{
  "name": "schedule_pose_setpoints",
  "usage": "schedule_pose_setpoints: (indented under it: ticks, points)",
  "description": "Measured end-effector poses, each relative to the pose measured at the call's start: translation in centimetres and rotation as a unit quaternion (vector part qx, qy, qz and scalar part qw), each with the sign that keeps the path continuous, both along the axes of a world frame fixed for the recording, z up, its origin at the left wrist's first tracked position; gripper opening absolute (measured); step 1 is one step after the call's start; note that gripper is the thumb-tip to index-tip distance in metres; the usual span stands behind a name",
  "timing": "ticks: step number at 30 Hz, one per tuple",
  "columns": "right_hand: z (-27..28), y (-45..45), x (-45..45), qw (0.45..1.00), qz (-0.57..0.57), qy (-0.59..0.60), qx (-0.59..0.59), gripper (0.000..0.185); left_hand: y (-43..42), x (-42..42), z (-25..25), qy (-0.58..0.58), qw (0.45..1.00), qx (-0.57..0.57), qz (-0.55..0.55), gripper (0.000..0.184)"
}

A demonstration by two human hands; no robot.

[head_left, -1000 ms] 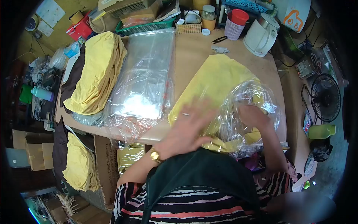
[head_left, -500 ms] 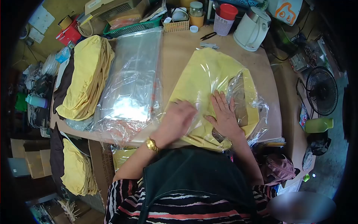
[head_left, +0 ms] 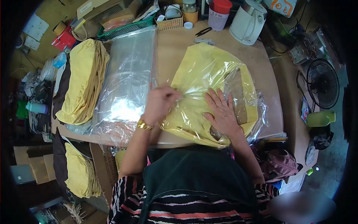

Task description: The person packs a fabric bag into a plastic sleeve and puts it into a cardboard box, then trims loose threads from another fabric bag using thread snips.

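A folded yellow cloth piece (head_left: 199, 63) lies on the table inside a clear plastic bag (head_left: 233, 87), whose glossy film wrinkles over it. My left hand (head_left: 161, 101) is at the cloth's left edge, fingers pinched together on the film, which creases toward the fingertips. Flat on top of the wrapped cloth rests my right hand (head_left: 222, 114), its fingers stretched out and pressing the plastic down. Loose film bunches up along the right side of the cloth. To the left of my left hand lies a stack of clear plastic bags (head_left: 128, 71).
A pile of yellow cloth pieces (head_left: 84, 82) lies at the table's left, with another pile (head_left: 82, 170) lower down. Black thread snips (head_left: 203, 31), a white kettle (head_left: 248, 22), a lilac cup (head_left: 218, 19) and a green basket (head_left: 128, 30) stand along the back. A fan (head_left: 322, 82) is at right.
My left hand has moved left and up to the cloth's edge, drawing the film taut into creases. My right hand stays flat on the cloth. The view has shifted slightly.
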State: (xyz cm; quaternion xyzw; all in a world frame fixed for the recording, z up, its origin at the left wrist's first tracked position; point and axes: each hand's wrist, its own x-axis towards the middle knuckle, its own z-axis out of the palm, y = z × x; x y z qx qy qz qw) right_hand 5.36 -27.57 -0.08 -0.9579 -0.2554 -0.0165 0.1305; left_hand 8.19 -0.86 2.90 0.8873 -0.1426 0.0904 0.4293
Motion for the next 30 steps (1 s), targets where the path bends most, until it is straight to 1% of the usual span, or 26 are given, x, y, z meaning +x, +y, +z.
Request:
schedule_pose_setpoints:
  ticks: [2,3,4,5,6,8,10,11,12,13,15,16,17,18,19,20,21,22,23,24,25,26,27,28,29,30]
  points:
    - [0.0,0.0,0.0,1.0,0.0,0.002,0.007,0.066,6.3,0.3,-0.9,-0.078,0.988,-0.07,0.11,0.01]
    - [0.0,-0.1,-0.1,1.0,0.001,0.001,0.01,0.066,8.0,-1.0,2.7,-0.057,0.966,-0.171,0.183,0.009]
    - [0.0,-0.1,-0.1,1.0,0.002,0.0,0.012,0.067,11.2,-1.7,4.3,-0.126,0.949,-0.12,0.263,0.006]
    - [0.1,0.0,-0.1,1.0,0.004,0.0,0.014,0.067,14.9,-2.9,5.4,-0.158,0.92,-0.113,0.342,0.008]
    - [0.2,0.0,0.0,1.0,0.001,0.002,0.015,0.067,17.1,-4.2,7.3,-0.193,0.875,-0.105,0.43,0.02]
    - [0.4,0.1,-0.1,1.0,0.002,0.005,0.018,0.067,23.2,-7.7,8.9,-0.223,0.849,-0.047,0.477,0.032]
    - [0.5,0.1,-0.1,1.0,0.002,0.005,0.009,0.068,22.7,-9.1,10.1,-0.239,0.789,-0.03,0.566,0.039]
    - [0.5,0.1,0.0,1.0,0.008,0.002,0.012,0.068,23.3,-9.8,10.1,-0.22,0.777,0.078,0.585,0.037]
    - [0.5,0.1,0.0,1.0,0.004,0.009,0.013,0.068,25.7,-11.0,8.8,-0.166,0.791,0.15,0.569,0.024]
    - [0.5,0.1,-0.1,1.0,0.0,0.017,0.012,0.068,23.4,-10.7,9.8,-0.25,0.711,0.342,0.561,0.025]
    - [0.5,0.2,0.0,1.0,0.005,0.021,0.013,0.068,18.0,-9.2,11.2,-0.327,0.662,0.464,0.49,0.039]
    - [0.6,0.2,0.0,1.0,0.004,0.026,0.01,0.068,16.4,-8.5,11.2,-0.334,0.722,0.407,0.449,0.045]
    - [0.7,0.3,-0.1,1.0,0.005,0.025,0.008,0.068,15.3,-7.4,9.2,-0.248,0.852,0.225,0.403,0.042]
    - [0.6,0.2,-0.1,0.998,0.018,0.013,0.053,0.064,13.7,-6.0,7.0,-0.149,0.932,0.028,0.329,0.04]
    - [0.8,-0.1,-0.3,0.995,0.029,0.0,0.097,0.06,9.5,-4.4,7.6,-0.097,0.969,-0.017,0.225,0.037]
    - [1.5,-0.4,-0.6,0.996,0.023,-0.005,0.092,0.06,6.5,-2.9,6.6,-0.019,0.98,-0.039,0.197,0.035]
    - [2.5,-0.6,-1.1,0.99,-0.001,-0.069,0.125,0.059,4.7,-1.3,4.5,0.018,0.988,-0.031,0.149,0.034]
    - [3.5,-0.9,-1.7,0.978,-0.025,-0.135,0.156,0.057,3.3,0.2,2.5,0.055,0.99,0.003,0.127,0.037]
    - [4.3,-1.6,-2.4,0.978,-0.033,-0.141,0.151,0.057,2.0,1.3,1.1,0.045,0.987,0.086,0.129,0.04]
    - [5.0,-2.3,-3.3,0.963,-0.135,-0.175,0.153,0.054,1.4,2.1,-0.5,0.038,0.989,0.083,0.118,0.04]
    - [5.4,-3.0,-4.1,0.937,-0.236,-0.207,0.154,0.051,0.7,2.8,-1.6,0.042,0.983,0.139,0.116,0.044]
    - [5.3,-4.0,-4.8,0.934,-0.244,-0.214,0.152,0.051,0.3,3.5,-2.7,0.045,0.973,0.194,0.116,0.048]
    - [4.8,-5.2,-5.4,0.95,-0.251,-0.123,0.143,0.047,-0.4,3.4,-2.0,0.036,0.975,0.192,0.108,0.048]
    - [4.2,-5.9,-5.8,0.957,-0.255,-0.031,0.135,0.044,-1.1,2.6,-1.0,0.102,0.975,0.161,0.116,0.051]
    - [3.1,-6.3,-6.1,0.976,-0.204,-0.072,0.022,0.037,-1.8,1.9,-0.4,0.169,0.969,0.13,0.123,0.054]
    - [1.9,-6.2,-5.5,0.973,-0.216,-0.08,0.02,0.037,-2.2,1.7,-0.6,0.16,0.972,0.13,0.111,0.054]
